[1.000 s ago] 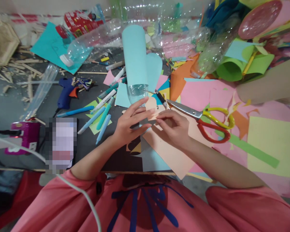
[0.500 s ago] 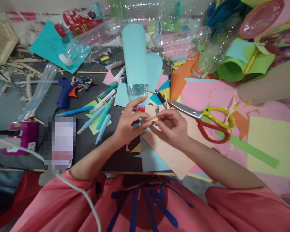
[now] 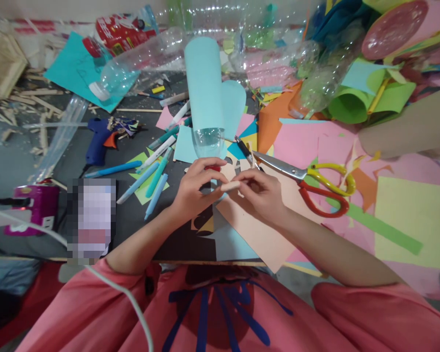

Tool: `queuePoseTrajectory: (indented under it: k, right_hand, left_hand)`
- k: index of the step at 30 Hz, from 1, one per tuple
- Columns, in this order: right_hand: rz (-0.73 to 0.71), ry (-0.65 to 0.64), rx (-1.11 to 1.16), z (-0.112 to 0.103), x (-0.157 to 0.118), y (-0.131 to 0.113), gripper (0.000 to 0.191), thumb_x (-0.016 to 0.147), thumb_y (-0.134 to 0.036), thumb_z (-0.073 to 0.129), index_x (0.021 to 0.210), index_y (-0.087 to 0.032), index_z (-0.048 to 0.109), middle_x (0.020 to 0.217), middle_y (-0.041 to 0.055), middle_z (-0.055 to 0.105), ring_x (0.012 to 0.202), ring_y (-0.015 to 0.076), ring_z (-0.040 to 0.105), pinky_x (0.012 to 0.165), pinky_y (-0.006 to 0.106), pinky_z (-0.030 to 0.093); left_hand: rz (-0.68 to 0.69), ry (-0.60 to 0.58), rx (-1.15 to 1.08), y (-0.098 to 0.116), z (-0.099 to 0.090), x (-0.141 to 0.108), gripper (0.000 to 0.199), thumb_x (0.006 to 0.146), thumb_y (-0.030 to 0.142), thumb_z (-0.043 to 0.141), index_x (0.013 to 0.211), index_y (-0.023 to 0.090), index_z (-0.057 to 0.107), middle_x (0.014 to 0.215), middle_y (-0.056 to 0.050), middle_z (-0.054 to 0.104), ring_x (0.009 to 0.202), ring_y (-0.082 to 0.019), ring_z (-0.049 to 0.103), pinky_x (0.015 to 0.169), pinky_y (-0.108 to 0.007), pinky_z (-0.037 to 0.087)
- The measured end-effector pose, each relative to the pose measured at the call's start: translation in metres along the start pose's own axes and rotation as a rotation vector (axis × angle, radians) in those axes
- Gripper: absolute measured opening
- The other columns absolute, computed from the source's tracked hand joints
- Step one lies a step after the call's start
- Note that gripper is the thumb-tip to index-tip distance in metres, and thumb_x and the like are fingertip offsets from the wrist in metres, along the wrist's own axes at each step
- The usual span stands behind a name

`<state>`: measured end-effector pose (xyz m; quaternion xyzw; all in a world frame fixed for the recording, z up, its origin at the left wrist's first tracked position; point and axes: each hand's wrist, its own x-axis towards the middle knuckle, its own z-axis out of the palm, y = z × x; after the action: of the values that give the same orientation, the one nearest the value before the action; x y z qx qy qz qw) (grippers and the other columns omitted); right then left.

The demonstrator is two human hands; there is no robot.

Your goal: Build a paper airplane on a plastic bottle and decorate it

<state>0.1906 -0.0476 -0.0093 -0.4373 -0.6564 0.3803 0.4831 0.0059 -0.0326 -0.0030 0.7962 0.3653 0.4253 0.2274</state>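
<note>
A small piece of peach paper [image 3: 230,186], seen nearly edge-on, is pinched between my two hands. The left end is between the fingertips of my left hand [image 3: 196,188]; the thumb and fingers of my right hand [image 3: 262,193] grip the other end. Just beyond my fingers lies a clear plastic bottle [image 3: 209,140] wrapped in a light blue paper tube [image 3: 204,83], its red cap partly hidden by my left hand. Under my right hand is a larger peach sheet [image 3: 264,234]. Scissors [image 3: 300,173] with yellow and red handles lie to the right.
Several markers [image 3: 156,195] and a blue glue gun [image 3: 99,144] lie at left, with a phone [image 3: 95,215] nearer me. Clear plastic bottles [image 3: 146,51] line the back. Pink paper [image 3: 308,139] and a green strip [image 3: 385,227] spread at right. A white cable [image 3: 124,288] crosses the lower left.
The small peach piece has turned and dropped slightly between my fingers. My left index finger has come down from the bottle's neck toward my other fingers.
</note>
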Motion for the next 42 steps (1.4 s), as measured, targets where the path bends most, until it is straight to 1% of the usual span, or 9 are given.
queuePoseTrajectory:
  k: [6, 10, 12, 17, 21, 24, 29, 34, 42]
  right_hand:
    - [0.019, -0.046, -0.045, -0.0002, 0.0026, -0.0016, 0.019, 0.09, -0.035, 0.061, 0.079, -0.021, 0.066, 0.062, -0.0021, 0.062, 0.053, 0.0099, 0.051, 0.051, 0.024, 0.042]
    - [-0.024, -0.053, -0.067, -0.002, 0.0033, -0.0034, 0.02, 0.09, -0.033, 0.061, 0.075, -0.02, 0.066, 0.061, -0.0024, 0.062, 0.052, 0.0093, 0.052, 0.051, 0.023, 0.042]
    - [-0.012, -0.058, -0.061, -0.0026, 0.0028, -0.004, 0.018, 0.09, -0.031, 0.061, 0.075, -0.02, 0.066, 0.061, -0.0023, 0.063, 0.053, 0.0093, 0.052, 0.051, 0.024, 0.042]
    - [0.098, -0.023, 0.068, -0.0008, 0.0012, -0.0026, 0.016, 0.088, -0.031, 0.063, 0.077, -0.02, 0.067, 0.062, -0.0019, 0.063, 0.054, 0.0099, 0.052, 0.051, 0.025, 0.041]
    - [0.179, 0.012, 0.153, 0.001, 0.0005, -0.0008, 0.022, 0.086, -0.04, 0.066, 0.075, -0.02, 0.064, 0.059, -0.004, 0.057, 0.051, 0.0089, 0.047, 0.049, 0.024, 0.039]
    - [0.176, 0.006, 0.139, 0.0016, -0.0003, -0.0017, 0.026, 0.086, -0.043, 0.066, 0.074, -0.02, 0.064, 0.06, -0.0033, 0.058, 0.052, 0.009, 0.048, 0.05, 0.025, 0.04]
    - [0.107, 0.002, 0.058, 0.0025, -0.0021, -0.0033, 0.024, 0.087, -0.038, 0.066, 0.071, -0.02, 0.065, 0.058, -0.0034, 0.059, 0.051, 0.009, 0.048, 0.051, 0.024, 0.039]
    - [0.041, 0.002, 0.041, 0.0027, -0.0025, -0.0028, 0.015, 0.086, -0.03, 0.066, 0.075, -0.021, 0.068, 0.061, -0.0029, 0.063, 0.051, 0.0093, 0.049, 0.05, 0.024, 0.04]
    - [-0.003, 0.032, 0.011, 0.0028, -0.0005, -0.0051, 0.013, 0.085, -0.026, 0.066, 0.072, -0.022, 0.065, 0.058, -0.0038, 0.062, 0.048, 0.0096, 0.05, 0.048, 0.024, 0.042]
  left_hand:
    - [-0.068, 0.011, -0.003, 0.0021, -0.0007, 0.0005, 0.01, 0.09, 0.029, 0.065, 0.089, 0.019, 0.067, 0.107, -0.008, 0.071, 0.103, -0.018, 0.068, 0.09, -0.033, 0.055]
    - [-0.06, 0.001, -0.027, 0.0026, 0.0001, 0.0001, 0.011, 0.091, 0.029, 0.063, 0.087, 0.019, 0.065, 0.104, -0.008, 0.071, 0.101, -0.017, 0.068, 0.089, -0.032, 0.055]
    - [-0.048, 0.019, -0.073, 0.0015, 0.0027, -0.0014, 0.011, 0.091, 0.03, 0.064, 0.094, 0.019, 0.063, 0.099, -0.006, 0.071, 0.095, -0.016, 0.069, 0.085, -0.03, 0.056]
    - [0.053, 0.174, -0.131, -0.0018, 0.0084, -0.0055, 0.034, 0.09, 0.033, 0.065, 0.119, 0.022, 0.054, 0.093, -0.004, 0.071, 0.077, -0.013, 0.07, 0.071, -0.026, 0.057]
    - [0.114, 0.066, -0.021, 0.0002, 0.0048, -0.0043, 0.017, 0.091, 0.026, 0.063, 0.108, 0.025, 0.063, 0.09, -0.003, 0.076, 0.084, -0.015, 0.072, 0.076, -0.027, 0.055]
    - [0.116, 0.008, -0.008, 0.003, 0.0027, -0.002, 0.014, 0.092, 0.024, 0.061, 0.105, 0.023, 0.065, 0.094, -0.003, 0.077, 0.086, -0.014, 0.072, 0.076, -0.027, 0.054]
    - [0.072, 0.053, -0.01, 0.0048, 0.0035, -0.0002, 0.009, 0.09, 0.023, 0.066, 0.097, 0.019, 0.067, 0.087, -0.003, 0.078, 0.078, -0.012, 0.072, 0.073, -0.025, 0.054]
    - [0.127, 0.104, 0.087, 0.0034, 0.0027, -0.0012, 0.01, 0.089, 0.022, 0.067, 0.098, 0.019, 0.068, 0.083, -0.002, 0.078, 0.074, -0.012, 0.072, 0.071, -0.024, 0.053]
    - [0.174, 0.1, 0.169, 0.0049, -0.0001, 0.0004, 0.008, 0.091, 0.024, 0.064, 0.096, 0.021, 0.069, 0.077, 0.0, 0.077, 0.07, -0.012, 0.072, 0.068, -0.025, 0.053]
